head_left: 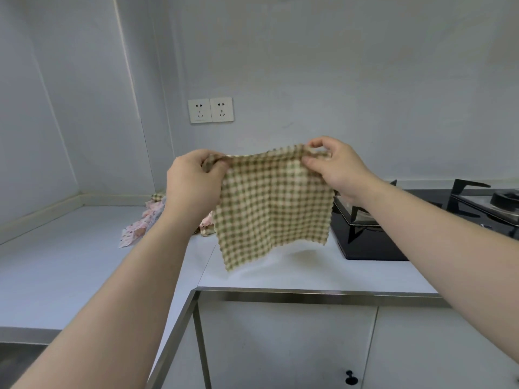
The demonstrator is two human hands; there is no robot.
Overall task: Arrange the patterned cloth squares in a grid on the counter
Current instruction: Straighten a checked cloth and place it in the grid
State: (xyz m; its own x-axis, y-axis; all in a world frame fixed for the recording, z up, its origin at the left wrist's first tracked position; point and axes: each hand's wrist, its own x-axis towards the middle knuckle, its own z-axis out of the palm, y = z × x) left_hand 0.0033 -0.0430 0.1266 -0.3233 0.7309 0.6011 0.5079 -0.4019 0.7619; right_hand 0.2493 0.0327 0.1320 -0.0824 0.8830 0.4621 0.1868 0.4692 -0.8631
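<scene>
A green-and-cream checked cloth square (273,204) is held up in the air above the counter (70,265), well clear of its surface, and hangs down from its top edge with the lower corners loose. Its upper left corner is pinched and bunched by the left hand (193,181), whose fingers are curled round the fabric. Its upper right corner is pinched between the thumb and fingertips of the right hand (334,167). The top edge is stretched between the two hands, so that the cloth is spread almost flat, facing the camera. Behind the left forearm, near the back corner of the counter, a crumpled heap of other patterned cloths (146,223), pink and pale with small prints, is seen lying on the surface; it is partly hidden by the arm and by the held cloth. To the right, a black gas hob (393,234) is set into the counter, with burner grates visible. A double wall socket (210,110) is mounted on the wall above the hands. Below the counter edge, a white cupboard door with a dark knob (349,377) is visible.
</scene>
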